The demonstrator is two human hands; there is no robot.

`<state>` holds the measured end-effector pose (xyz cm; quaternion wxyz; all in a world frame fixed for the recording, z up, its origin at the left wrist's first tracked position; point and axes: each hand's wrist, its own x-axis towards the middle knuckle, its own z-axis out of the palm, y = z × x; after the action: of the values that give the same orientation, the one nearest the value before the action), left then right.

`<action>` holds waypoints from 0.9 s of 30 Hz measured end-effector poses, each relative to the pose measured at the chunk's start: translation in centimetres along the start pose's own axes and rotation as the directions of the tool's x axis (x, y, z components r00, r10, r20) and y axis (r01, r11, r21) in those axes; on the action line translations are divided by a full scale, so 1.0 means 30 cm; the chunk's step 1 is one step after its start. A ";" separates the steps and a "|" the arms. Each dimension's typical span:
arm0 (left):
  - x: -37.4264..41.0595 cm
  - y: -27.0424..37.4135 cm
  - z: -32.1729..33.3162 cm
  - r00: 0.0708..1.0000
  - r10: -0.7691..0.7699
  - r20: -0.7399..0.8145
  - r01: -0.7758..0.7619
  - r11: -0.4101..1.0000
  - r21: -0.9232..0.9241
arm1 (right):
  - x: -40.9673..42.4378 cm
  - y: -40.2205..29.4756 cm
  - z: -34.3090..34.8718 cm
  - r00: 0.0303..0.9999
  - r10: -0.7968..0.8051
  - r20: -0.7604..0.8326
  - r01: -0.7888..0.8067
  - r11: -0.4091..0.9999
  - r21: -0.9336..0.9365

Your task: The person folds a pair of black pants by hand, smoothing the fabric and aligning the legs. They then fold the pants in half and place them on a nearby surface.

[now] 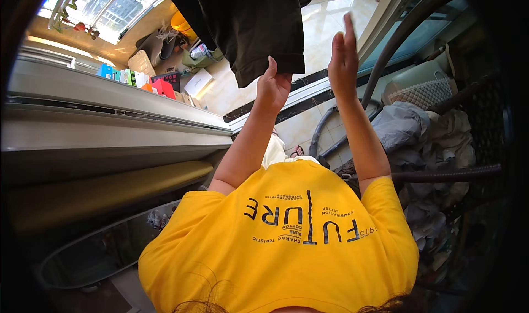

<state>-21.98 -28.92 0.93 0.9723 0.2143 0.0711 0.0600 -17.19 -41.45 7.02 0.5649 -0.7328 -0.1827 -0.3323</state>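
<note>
A dark garment [260, 28], which looks like trousers with a hemmed leg end, hangs at the top centre. With thumb and fingers, my left hand [275, 87] grips its lower hem. My right hand [344, 63] is raised to the right of the cloth, touching nothing; its fingers point away from me and are slightly blurred, with a gap beside the thumb. The upper part of the garment is cut off by the picture's top edge.
A sliding-door track [297, 93] crosses the floor ahead. Grey hoses [388, 44] and piled cloth [401, 125] lie to the right. Colourful boxes [163, 87] stand left beyond a metal frame [124, 118]. An orange-yellow bucket [183, 25] is farther off.
</note>
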 end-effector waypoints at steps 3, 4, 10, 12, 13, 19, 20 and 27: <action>0.010 0.008 -0.102 0.792 -0.201 0.577 0.347 0.925 -0.155 | -0.071 -0.145 0.043 0.844 -0.327 0.426 0.410 0.905 -0.117; -0.042 0.003 0.078 0.987 -0.056 0.150 0.075 0.990 -0.122 | -0.124 -0.040 0.049 0.809 -0.218 0.546 0.388 0.896 -0.217; -0.017 0.038 -0.041 0.978 -0.208 0.003 0.208 0.978 0.012 | -0.116 0.249 -0.038 0.941 0.175 0.290 -0.009 0.869 -0.494; -0.012 0.042 -0.081 0.984 -0.176 0.019 0.176 0.984 -0.023 | -0.031 -0.041 0.014 0.943 -0.229 0.240 0.285 0.931 -0.228; -0.021 0.056 -0.053 0.984 -0.170 0.061 0.173 0.984 -0.051 | -0.037 -0.133 0.020 0.880 -0.379 0.288 0.430 0.891 -0.143; -0.067 0.069 -0.013 0.987 -0.155 0.030 0.156 0.986 -0.057 | -0.180 0.375 -0.001 0.602 0.573 0.555 -0.588 0.789 -0.177; -0.053 0.089 -0.024 0.988 -0.151 0.042 0.152 0.988 -0.035 | -0.185 0.390 0.004 0.554 0.607 0.570 -0.694 0.714 -0.086; -0.070 0.119 -0.044 0.964 -0.245 -0.100 0.264 0.910 0.318 | -0.090 0.151 0.074 0.415 0.462 0.783 -0.898 0.345 0.272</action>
<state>-24.56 -25.46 1.50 0.9199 0.3605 0.1353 -0.0739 -15.58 -40.38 1.64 0.7850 -0.5388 -0.1027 0.2879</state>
